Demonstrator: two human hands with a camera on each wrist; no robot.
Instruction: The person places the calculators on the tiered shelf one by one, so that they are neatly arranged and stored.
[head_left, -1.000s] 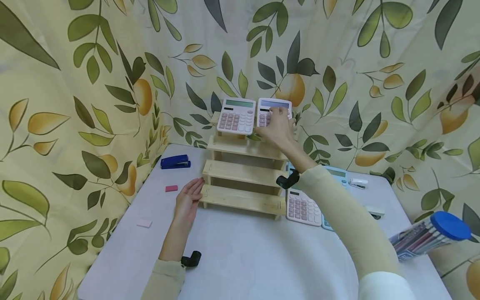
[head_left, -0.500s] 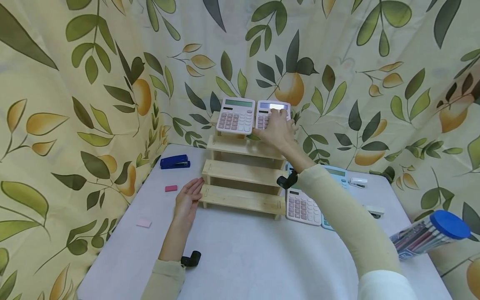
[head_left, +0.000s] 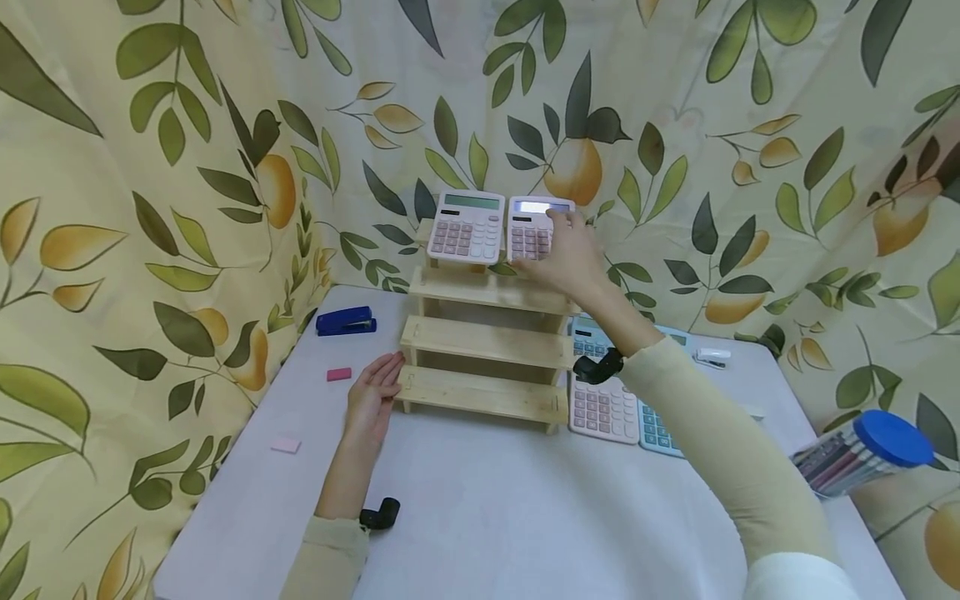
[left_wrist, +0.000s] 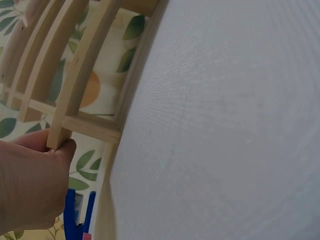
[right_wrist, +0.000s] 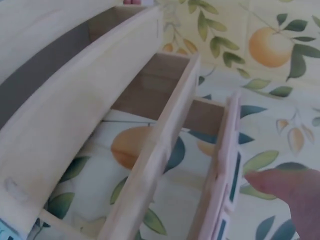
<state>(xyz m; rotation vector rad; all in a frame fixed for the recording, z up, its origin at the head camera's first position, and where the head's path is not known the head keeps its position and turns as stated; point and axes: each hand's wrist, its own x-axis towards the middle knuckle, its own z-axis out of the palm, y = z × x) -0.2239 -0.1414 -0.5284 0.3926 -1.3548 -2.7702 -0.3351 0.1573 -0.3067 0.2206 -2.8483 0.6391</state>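
Nearby, two calculators [head_left: 622,404] lie beside the wooden stand [head_left: 487,333].

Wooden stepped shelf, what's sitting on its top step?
On the wooden stepped shelf, two pink calculators stand side by side. The right hand covers the right one's lower right part, so those keys are hidden.

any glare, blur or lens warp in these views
Head view: even soft light, but glare whitens the display of the right pink calculator by the right hand. Left wrist view: fisheye bends the wooden shelf slats; left hand close, soft. Right wrist view: hazy, the fingertip blurred.
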